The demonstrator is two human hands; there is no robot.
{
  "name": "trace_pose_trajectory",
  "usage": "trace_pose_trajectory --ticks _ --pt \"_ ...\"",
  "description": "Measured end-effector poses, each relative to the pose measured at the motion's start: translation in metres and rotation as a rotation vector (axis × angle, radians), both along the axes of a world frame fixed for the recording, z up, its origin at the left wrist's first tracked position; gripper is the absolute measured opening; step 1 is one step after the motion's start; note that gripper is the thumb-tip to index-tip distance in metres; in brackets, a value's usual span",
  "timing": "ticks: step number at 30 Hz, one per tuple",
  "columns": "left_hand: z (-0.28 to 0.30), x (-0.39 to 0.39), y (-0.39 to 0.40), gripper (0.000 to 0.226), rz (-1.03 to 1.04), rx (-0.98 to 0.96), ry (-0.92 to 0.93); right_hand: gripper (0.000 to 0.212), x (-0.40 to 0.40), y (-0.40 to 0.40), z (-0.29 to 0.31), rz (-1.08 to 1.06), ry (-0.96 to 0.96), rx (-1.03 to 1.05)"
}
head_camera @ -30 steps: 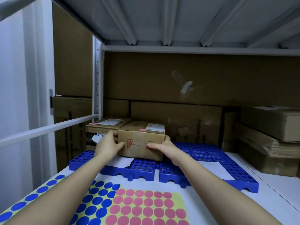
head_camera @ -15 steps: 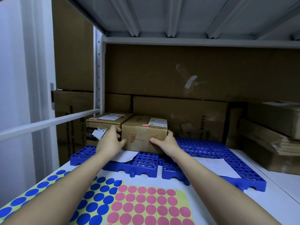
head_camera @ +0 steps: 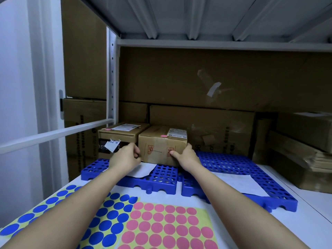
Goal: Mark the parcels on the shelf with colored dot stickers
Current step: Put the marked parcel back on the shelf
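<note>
A small cardboard parcel (head_camera: 159, 146) with a white label and a pink dot sticker (head_camera: 163, 136) on top sits on a blue grid pallet (head_camera: 161, 178). My left hand (head_camera: 125, 157) is curled against its front left corner. My right hand (head_camera: 185, 156) grips the front right corner, thumb on the front face. A second parcel (head_camera: 122, 134), just to the left, carries a pink dot (head_camera: 107, 129). At the near edge of the shelf lie a sheet of blue dots (head_camera: 109, 218) and a sheet of pink dots (head_camera: 168, 229).
Large cartons (head_camera: 201, 123) line the back of the shelf. Flattened cardboard and boxes (head_camera: 305, 159) are stacked at the right. A second blue pallet (head_camera: 233, 164) holds a white paper (head_camera: 242, 182). A white rail (head_camera: 53, 135) and shelf post (head_camera: 112, 78) stand at the left.
The parcel has slid back on the pallet beside the left parcel. My left hand has shifted from its side to its front left corner.
</note>
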State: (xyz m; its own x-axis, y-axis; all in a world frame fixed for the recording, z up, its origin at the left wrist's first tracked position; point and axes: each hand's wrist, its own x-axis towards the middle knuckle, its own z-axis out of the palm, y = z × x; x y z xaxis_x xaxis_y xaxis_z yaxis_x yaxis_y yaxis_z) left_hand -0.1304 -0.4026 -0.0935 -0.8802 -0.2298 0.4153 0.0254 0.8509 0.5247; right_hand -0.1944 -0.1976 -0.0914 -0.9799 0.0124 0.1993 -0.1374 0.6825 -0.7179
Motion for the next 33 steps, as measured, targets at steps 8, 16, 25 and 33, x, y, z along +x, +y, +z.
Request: trace_pose_trajectory --ticks 8,16,25,33 --pt "-0.005 0.005 0.006 0.012 -0.052 -0.157 -0.17 0.073 0.006 0.001 -0.002 0.004 -0.003 -0.007" --pt "0.007 0.017 0.02 0.007 -0.051 -0.214 -0.118 0.073 0.023 0.019 0.011 0.069 -0.062 -0.095" --pt "0.04 0.047 0.086 0.016 -0.024 -0.173 0.011 0.024 0.09 0.09 0.042 0.046 0.179 0.087" --pt "0.059 0.072 0.19 0.014 -0.221 -0.101 0.008 0.022 0.145 0.16 0.056 -0.06 0.311 0.224"
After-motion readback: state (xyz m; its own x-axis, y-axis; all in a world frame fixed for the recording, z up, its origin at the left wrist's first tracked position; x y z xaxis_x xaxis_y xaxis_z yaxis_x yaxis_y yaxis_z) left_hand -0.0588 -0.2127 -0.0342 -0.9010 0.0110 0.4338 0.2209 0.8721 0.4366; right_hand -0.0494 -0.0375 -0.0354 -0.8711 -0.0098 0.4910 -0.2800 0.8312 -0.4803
